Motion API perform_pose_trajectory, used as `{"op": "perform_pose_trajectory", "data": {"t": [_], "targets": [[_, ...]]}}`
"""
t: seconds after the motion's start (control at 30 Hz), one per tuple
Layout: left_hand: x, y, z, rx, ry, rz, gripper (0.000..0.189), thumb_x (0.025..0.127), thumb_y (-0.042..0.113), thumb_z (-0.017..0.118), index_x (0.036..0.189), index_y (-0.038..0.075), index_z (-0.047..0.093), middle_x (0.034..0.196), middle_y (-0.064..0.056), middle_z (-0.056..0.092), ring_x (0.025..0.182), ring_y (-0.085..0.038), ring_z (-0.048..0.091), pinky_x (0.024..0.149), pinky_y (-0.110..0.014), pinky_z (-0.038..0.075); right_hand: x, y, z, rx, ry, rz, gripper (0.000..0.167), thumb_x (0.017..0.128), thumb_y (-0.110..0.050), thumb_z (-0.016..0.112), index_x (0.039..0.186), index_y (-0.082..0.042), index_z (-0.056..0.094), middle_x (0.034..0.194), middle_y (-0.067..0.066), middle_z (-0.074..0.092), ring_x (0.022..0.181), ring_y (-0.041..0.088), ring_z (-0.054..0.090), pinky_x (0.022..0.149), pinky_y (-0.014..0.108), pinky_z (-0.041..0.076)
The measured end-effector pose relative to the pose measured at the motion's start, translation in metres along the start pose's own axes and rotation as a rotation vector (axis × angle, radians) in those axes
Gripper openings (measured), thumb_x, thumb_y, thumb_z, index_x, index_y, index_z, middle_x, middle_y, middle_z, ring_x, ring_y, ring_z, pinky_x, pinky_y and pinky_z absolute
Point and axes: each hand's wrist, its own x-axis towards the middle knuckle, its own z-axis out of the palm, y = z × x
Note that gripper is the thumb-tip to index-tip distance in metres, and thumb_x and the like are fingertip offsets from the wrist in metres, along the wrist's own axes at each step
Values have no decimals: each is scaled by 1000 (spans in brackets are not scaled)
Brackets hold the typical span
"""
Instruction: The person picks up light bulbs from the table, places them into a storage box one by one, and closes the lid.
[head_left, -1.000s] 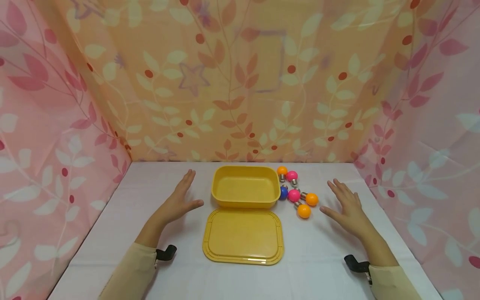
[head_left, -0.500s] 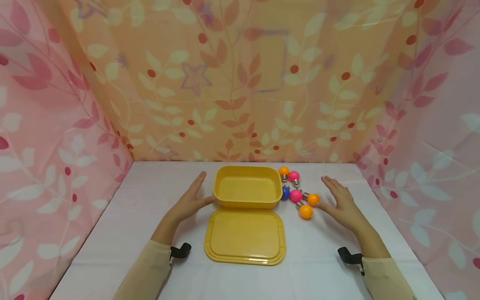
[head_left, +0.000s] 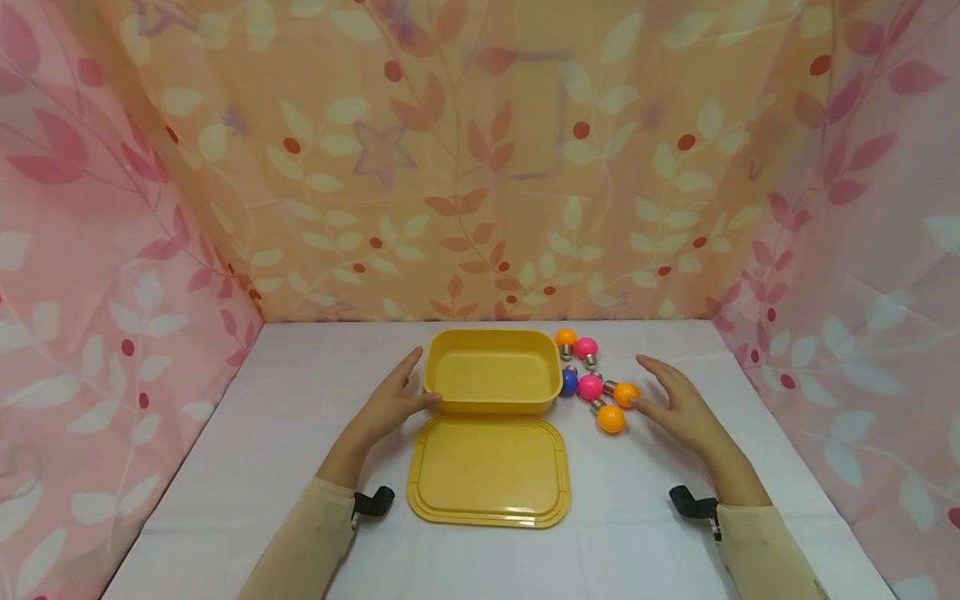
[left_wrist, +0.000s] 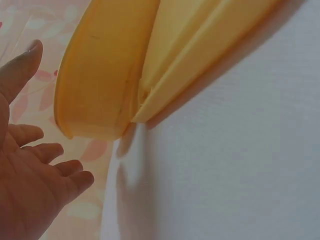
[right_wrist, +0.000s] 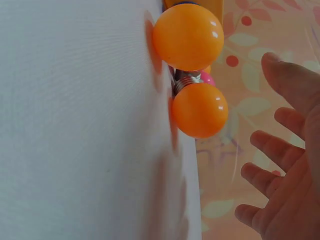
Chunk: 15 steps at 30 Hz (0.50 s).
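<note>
An uncovered yellow plastic box [head_left: 495,407] stands on the white table, with nothing inside. Its yellow lid [head_left: 488,472] lies flat just in front of it. My left hand [head_left: 393,406] is beside the box's left end, thumb near the front left corner, fingers apart and holding nothing. In the left wrist view the palm faces the box wall [left_wrist: 102,70]. My right hand [head_left: 678,406] hovers relaxed by the bulbs, its thumb tip close to an orange light bulb [head_left: 626,394]. The right wrist view shows that hand's fingers spread, apart from the nearest orange bulb [right_wrist: 200,110].
Right of the box lie several toy-like bulbs with metal screw bases: a blue bulb [head_left: 569,382], a pink bulb [head_left: 590,387], another pink bulb [head_left: 586,347], and orange bulbs [head_left: 611,419]. Floral curtains [head_left: 480,167] enclose the table's back and sides.
Both hands have moved inward: the left hand rightward to the box's left end, the right hand slightly leftward toward the bulbs. Box, lid and bulbs stay put.
</note>
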Motion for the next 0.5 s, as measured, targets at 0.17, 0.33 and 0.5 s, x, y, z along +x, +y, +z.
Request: {"op": "perform_pose_trajectory", "data": {"t": [0.17,0.33,0.5], "targets": [[0,-8,4,-45,-6,21,100,89,36,81,165,15,20,172,-7,16,157,-39,17,126,-59,18,2,5,4,48,-25,31,74,94,-34,75,157,-13,41,159,23,39,146,50,32,115,76,26],[1,-12,7,-75,-11,33,99,88,33,82,165,13,22,171,-8,18,157,-36,17,127,-56,19,2,10,9,103,-61,97,70,96,-31,73,156,-13,42,160,21,39,148,49,29,117,74,23],[2,-12,9,-98,-7,55,97,89,28,81,164,10,23,171,-7,21,157,-31,21,127,-52,21,1,11,13,99,-60,164,68,96,-32,73,156,-14,44,160,19,40,150,47,29,118,72,23]]}}
